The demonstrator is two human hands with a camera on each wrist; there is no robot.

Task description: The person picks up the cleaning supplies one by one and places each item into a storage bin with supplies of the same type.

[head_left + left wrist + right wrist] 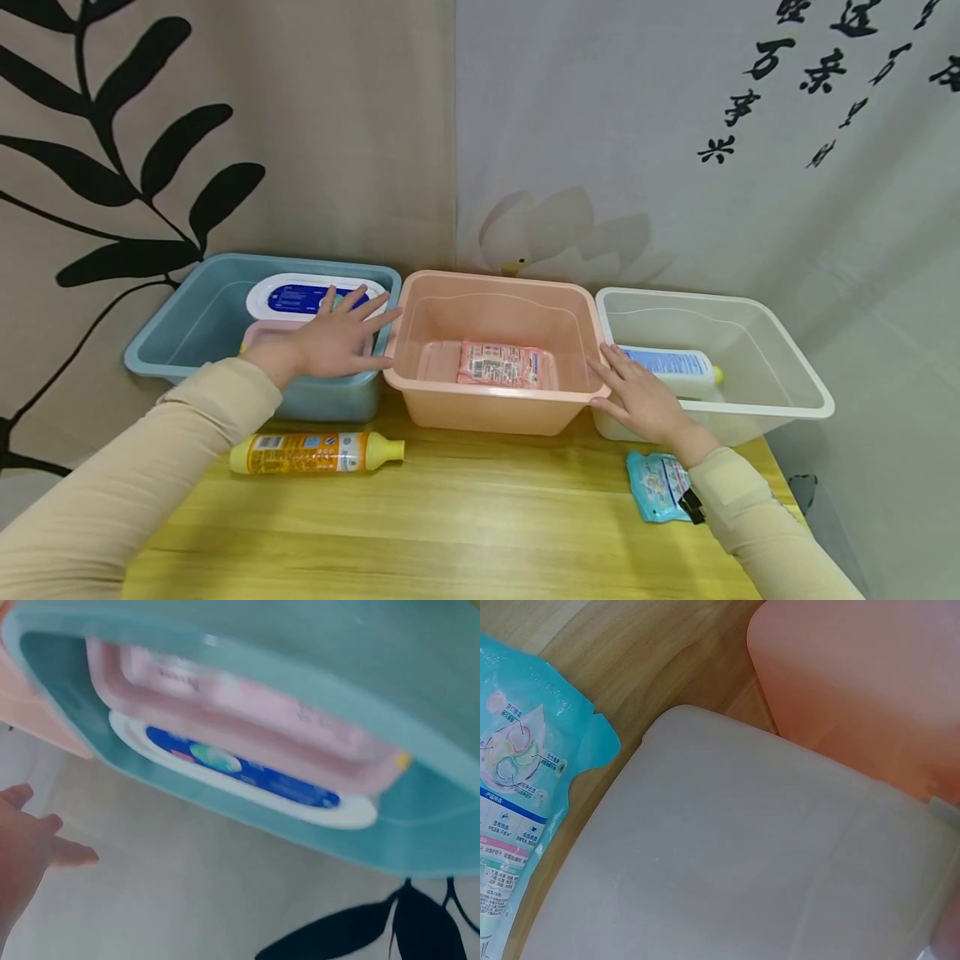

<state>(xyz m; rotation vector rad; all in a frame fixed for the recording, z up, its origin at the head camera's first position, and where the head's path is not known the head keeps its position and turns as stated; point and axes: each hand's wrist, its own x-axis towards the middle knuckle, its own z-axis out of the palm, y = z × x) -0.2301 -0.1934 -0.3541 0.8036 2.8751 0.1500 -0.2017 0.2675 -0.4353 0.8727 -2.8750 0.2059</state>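
Cream sleeves (150, 467) lead to left hand (326, 343) and right hand (647, 398), fingers (381, 321) spread, flanking a smooth peach tub (487, 414).

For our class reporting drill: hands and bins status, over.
Left hand spread over blue rectangular plastic bin. Right hand spread at rims of peach plastic bin and white plastic bin. Possible obstacles in front: yellow plastic bottle, turquoise plastic pouch.

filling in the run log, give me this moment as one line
left hand: spread by blue bin; right hand: at rims of pink bin, white bin; pink packet: in pink bin; table: yellow bottle, teal pouch
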